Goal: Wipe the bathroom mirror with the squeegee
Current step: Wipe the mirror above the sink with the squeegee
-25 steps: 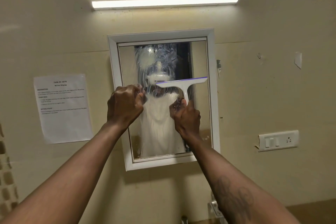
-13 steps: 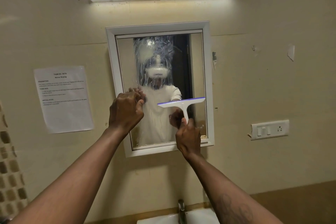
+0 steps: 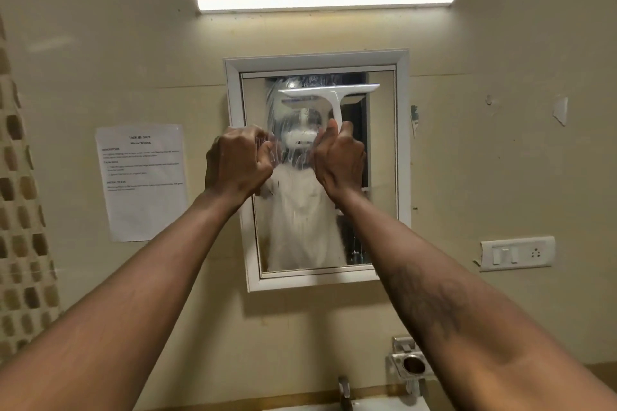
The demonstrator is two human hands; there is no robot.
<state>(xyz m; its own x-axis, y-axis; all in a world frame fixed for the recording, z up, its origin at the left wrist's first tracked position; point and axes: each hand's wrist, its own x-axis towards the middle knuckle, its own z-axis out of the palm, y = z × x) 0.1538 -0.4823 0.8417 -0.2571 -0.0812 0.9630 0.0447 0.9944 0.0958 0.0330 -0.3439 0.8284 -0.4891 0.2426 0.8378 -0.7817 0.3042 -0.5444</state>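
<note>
A white-framed mirror hangs on the beige wall, its glass smeared with streaks and drips in the upper middle. A white T-shaped squeegee has its blade level against the top of the glass. My right hand is shut on its handle, just below the blade. My left hand is a closed fist at the mirror's left edge, with nothing visible in it. The lower glass reflects a person in white.
A tube light glows above the mirror. A printed paper sheet is taped to the left, a switch plate is on the right. Below are a metal holder, a tap and a basin edge. Patterned tiles line the far left.
The squeegee went down the glass from the middle toward the lower part, and now it is up at the top of the mirror. My left fist has stayed at the mirror's left edge.
</note>
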